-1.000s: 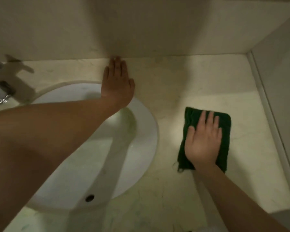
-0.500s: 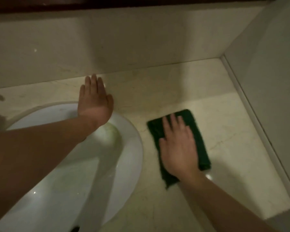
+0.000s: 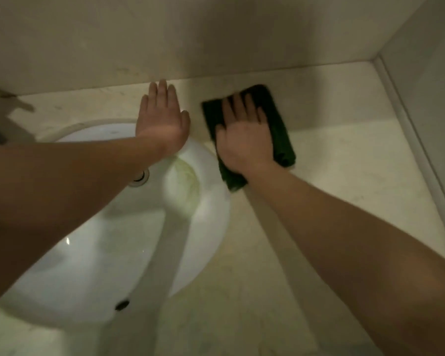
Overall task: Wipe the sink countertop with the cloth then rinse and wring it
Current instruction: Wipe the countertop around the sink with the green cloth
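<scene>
Head view: my right hand point(image 3: 244, 140) presses the cloth point(image 3: 280, 129) flat, wiping the counter point(image 3: 344, 163); left hand point(image 3: 162, 122) flat, empty; rinsing comes next.

Both hands lie flat, left point(image 3: 162, 122) beside right point(image 3: 243, 138), arms outstretched.

Two hands point(image 3: 162, 122), one cloth point(image 3: 280, 129), one sink point(image 3: 203, 201).

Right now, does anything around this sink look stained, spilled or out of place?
One thing stands out: a yellowish-green stain on the inner wall of the white basin, below the left hand. Otherwise nothing looks spilled or askew: the green cloth lies flat on the countertop under the right hand.
</scene>
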`<state>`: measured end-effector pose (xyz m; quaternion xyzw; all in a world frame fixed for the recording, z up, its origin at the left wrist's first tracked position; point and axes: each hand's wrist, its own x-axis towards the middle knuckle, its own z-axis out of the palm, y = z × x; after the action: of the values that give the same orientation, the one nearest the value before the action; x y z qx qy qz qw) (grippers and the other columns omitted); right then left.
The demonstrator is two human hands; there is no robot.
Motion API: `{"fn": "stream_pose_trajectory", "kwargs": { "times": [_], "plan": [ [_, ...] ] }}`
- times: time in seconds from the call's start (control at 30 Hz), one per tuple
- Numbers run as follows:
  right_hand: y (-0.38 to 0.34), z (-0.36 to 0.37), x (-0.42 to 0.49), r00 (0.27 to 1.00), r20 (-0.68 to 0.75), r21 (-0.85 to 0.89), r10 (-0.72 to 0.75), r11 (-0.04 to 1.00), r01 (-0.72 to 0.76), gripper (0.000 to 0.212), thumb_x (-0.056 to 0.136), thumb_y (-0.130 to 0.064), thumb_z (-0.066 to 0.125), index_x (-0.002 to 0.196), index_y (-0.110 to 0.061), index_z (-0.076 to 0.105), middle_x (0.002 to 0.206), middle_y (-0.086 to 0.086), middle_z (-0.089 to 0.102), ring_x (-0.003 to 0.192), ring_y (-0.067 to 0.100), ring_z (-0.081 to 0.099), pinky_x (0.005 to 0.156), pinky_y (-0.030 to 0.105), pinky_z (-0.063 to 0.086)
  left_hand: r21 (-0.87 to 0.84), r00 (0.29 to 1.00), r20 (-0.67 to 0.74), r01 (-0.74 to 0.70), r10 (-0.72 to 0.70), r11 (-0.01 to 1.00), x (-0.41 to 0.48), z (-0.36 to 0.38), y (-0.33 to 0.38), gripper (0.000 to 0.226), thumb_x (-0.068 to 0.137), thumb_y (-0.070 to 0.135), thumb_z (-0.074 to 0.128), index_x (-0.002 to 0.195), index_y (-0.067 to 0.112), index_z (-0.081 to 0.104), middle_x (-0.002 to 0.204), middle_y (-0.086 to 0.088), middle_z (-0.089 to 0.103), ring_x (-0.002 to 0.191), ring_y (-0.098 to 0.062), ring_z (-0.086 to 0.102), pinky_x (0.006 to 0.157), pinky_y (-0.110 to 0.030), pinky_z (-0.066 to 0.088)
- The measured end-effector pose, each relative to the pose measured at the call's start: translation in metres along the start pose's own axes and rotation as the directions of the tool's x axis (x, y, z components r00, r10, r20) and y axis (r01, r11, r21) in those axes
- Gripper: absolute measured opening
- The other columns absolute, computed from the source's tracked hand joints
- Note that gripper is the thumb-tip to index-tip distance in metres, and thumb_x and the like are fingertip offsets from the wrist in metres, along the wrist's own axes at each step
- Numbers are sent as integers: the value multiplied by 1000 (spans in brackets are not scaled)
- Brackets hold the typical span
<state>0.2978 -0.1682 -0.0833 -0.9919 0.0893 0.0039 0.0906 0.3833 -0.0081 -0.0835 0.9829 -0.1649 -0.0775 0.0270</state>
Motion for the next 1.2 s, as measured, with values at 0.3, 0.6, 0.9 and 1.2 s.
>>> {"fn": "stream_pose_trajectory", "kwargs": {
  "times": [0.3,0.6,0.9,1.2],
  "plan": [
    [80,-68,-173,989,126,667,81,731,-145,38,105,-15,36,141,-15,47,135,-7,55,114,-13,54,92,1,38,-403,1000,-13,15,-22,915,-182,-22,175,61,92,27,42,146,5,27,155,-21,26,141,-35,26,113,-45,28],
    [145,-24,-232,998,31,156,-45,987,40,51,97,-5,36,147,4,29,156,24,27,147,36,20,121,39,13,5,987,137,-89,87,996,-255,34,215,72,96,50,20,153,10,2,162,-12,0,149,-31,-3,120,-48,3],
    [116,-18,-256,996,94,0,-2,1000,2,73,89,-37,28,151,1,21,158,24,22,146,39,19,120,49,15,-90,981,160,-97,110,991,-361,42,153,75,93,51,30,153,13,7,163,-8,1,149,-24,-8,121,-45,5],
    [49,-5,-287,992,117,-34,38,999,-34,76,89,-40,29,151,3,18,159,23,18,147,38,16,119,50,17,16,969,104,224,-225,974,-417,28,-87,71,94,46,22,152,8,10,161,-13,15,149,-27,6,121,-45,11]
  ]
}}
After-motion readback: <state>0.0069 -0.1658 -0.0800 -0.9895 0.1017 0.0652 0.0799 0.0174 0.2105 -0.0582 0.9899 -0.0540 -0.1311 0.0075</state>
